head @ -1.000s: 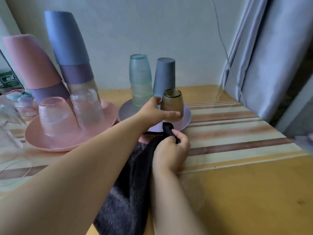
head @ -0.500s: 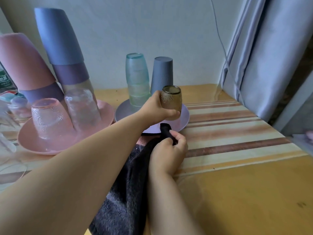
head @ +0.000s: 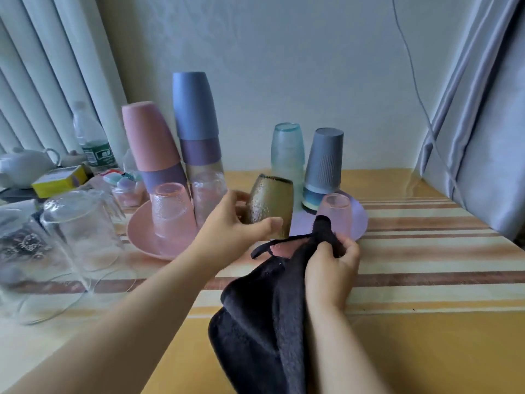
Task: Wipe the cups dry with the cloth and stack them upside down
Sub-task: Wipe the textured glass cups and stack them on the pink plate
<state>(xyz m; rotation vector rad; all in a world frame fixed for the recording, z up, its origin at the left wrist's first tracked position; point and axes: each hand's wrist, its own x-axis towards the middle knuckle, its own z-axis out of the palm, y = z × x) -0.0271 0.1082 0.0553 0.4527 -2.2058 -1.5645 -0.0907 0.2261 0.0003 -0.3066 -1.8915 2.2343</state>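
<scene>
On table: 2 plates (head: 142,237), L fingers (head: 227,231) round amber cup (head: 270,206), R fingers (head: 332,260) pinching cloth (head: 264,322).

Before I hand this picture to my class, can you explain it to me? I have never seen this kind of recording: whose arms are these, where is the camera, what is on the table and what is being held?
There is no machine here. A person wears a wide-angle camera on the head, looking forward and down, so the two arms reaching in from the bottom are the wearer's own.

The left hand grips an amber textured glass, tilted, just above the table. The right hand pinches a dark cloth that drapes down toward the wearer.

On the striped table stand two plates. The pink plate carries upside-down cups, some stacked in tall pink and blue towers. The lilac plate carries an upside-down pink glass, a grey cup stack and a pale green glass stack. At far left lie clear glasses, a bottle and a white teapot.
</scene>
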